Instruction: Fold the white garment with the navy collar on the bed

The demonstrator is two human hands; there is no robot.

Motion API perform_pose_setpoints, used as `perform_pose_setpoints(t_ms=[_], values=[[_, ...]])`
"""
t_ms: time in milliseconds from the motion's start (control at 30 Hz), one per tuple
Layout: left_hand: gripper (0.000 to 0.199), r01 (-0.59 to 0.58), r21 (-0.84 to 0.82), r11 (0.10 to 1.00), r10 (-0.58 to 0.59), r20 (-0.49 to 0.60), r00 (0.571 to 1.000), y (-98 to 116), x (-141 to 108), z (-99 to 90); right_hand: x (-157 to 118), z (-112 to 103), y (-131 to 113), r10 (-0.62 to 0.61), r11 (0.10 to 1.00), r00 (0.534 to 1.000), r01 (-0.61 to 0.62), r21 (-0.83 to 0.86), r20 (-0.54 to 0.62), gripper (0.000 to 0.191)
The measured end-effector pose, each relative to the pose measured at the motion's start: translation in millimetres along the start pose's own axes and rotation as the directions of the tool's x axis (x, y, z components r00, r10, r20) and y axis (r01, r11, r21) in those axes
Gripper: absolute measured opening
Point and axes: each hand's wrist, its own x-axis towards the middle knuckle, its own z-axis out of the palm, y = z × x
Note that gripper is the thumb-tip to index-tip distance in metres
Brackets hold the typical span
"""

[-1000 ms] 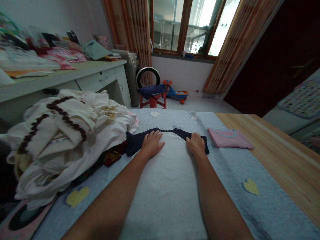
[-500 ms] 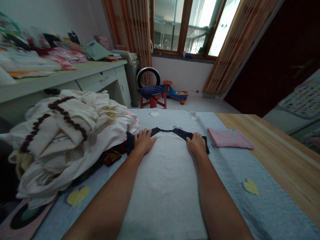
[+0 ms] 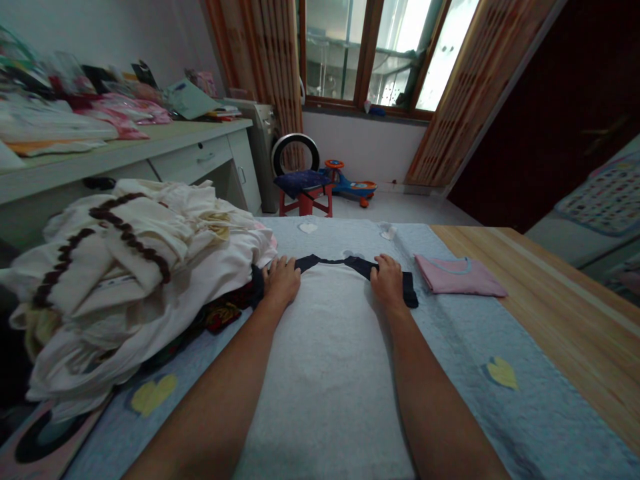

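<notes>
A light grey shirt (image 3: 330, 353) with dark navy sleeves and neckband lies spread flat, its collar at the far end. On its left sleeve and shoulder edge rests my left hand (image 3: 283, 279), palm down, fingers bent a little and side by side. My right hand (image 3: 389, 280) lies over the navy sleeve on the other side, its thumb and fingertips at the cloth. Whether either hand pinches the fabric is hidden. To the right is a folded pink garment (image 3: 463, 276) with a light blue neckline.
A big heap of cream clothes (image 3: 140, 267) rises at the left, darker cloth under it. Blue heart-patterned cloth (image 3: 455, 373) covers part of the wooden surface (image 3: 565, 293). Beyond stand a red stool (image 3: 306, 203), a blue toy car (image 3: 353, 187) and a cluttered desk (image 3: 190, 153).
My left hand has shifted slightly left, and its fingers are closer together. My right hand has moved a little left and up on the sleeve, with its fingers drawn in.
</notes>
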Motion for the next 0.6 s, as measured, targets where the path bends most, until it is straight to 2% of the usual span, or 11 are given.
perform_pose_setpoints(t_ms=[100, 233, 433, 600], values=[[0.043, -0.005, -0.008, 1.0, 0.004, -0.051, 0.999, -3, 0, 1.9, -2, 3, -7, -0.109, 0.994, 0.986, 0.107, 0.02, 0.129, 0.04], [0.043, -0.004, -0.014, 1.0, 0.003, -0.1, 0.995, -5, 2, 1.5, -7, 4, -10, -0.117, 0.991, 0.965, 0.127, -0.03, 0.235, 0.046], [0.037, 0.086, 0.043, 0.995, -0.08, -0.118, 0.99, -6, 6, -5.6, -9, 6, -11, -0.017, 0.99, 0.961, 0.056, -0.133, 0.277, 0.053], [0.032, 0.141, 0.015, 0.99, -0.139, -0.107, 0.984, -6, 7, -11.0, -12, 4, -20, -0.012, 0.992, 0.974, 0.041, -0.122, 0.224, 0.052]])
